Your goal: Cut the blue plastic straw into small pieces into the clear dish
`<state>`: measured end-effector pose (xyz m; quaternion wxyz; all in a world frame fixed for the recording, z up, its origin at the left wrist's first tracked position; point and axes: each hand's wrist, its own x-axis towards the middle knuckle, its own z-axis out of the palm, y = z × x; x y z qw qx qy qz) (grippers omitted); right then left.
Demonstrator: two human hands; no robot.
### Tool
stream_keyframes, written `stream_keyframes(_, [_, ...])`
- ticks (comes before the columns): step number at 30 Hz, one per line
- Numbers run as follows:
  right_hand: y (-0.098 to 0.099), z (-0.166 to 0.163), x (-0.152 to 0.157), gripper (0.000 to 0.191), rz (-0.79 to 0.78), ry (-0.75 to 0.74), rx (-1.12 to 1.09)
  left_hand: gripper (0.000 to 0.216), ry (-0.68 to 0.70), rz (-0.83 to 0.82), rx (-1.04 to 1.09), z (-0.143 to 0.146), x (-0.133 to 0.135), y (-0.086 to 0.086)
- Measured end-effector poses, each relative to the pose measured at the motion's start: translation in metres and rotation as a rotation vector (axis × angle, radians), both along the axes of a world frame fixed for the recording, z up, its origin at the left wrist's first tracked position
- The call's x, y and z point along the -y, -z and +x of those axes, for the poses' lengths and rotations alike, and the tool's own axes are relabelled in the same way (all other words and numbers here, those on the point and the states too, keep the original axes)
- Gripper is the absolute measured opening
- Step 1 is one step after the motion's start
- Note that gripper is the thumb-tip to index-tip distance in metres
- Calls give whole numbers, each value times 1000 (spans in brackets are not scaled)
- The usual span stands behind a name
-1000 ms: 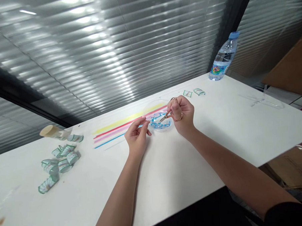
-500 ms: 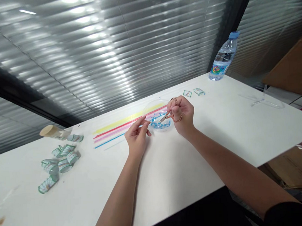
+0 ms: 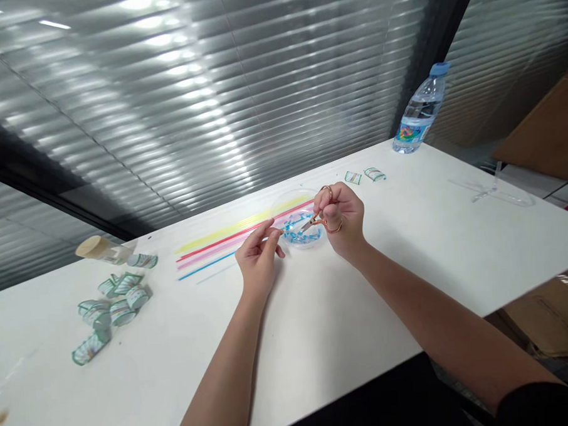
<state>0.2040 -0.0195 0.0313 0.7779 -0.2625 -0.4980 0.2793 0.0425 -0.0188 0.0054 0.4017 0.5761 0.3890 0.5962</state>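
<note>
My right hand [image 3: 343,215] holds small rose-gold scissors [image 3: 316,221], with a thumb and a finger through the loops and the blades pointing left. Under the blades sits a clear round bowl [image 3: 292,245] with many short blue straw pieces [image 3: 304,237] in it. At the bowl's left edge, my left hand [image 3: 260,248] pinches a thin straw between thumb and forefinger. Only a small tip of this straw shows; the rest is hidden by the fingers. The tip is close to the scissor blades, and I cannot tell whether they touch.
Yellow [image 3: 219,234], red, pink and blue straws lie in rows behind my left hand. At the left are several green-edged labelled wrappers [image 3: 121,311] and a jar with a tan lid [image 3: 95,246]. Two flat labels [image 3: 353,177] and a water bottle [image 3: 416,119] are at the back right.
</note>
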Motion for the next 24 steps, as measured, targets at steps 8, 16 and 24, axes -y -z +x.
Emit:
stream_keyframes(8, [0, 0, -1, 44, 12, 22, 8, 28, -3, -33, 12, 0, 1, -1])
stream_keyframes(16, [1, 0, -1, 35, 71, -9, -20, 28, -8, -35, 0, 0, 0, 0])
stream_keyframes(24, [0, -1, 1, 39, 23, -10, -42, 28, -4, -28, -3, -1, -1, 2])
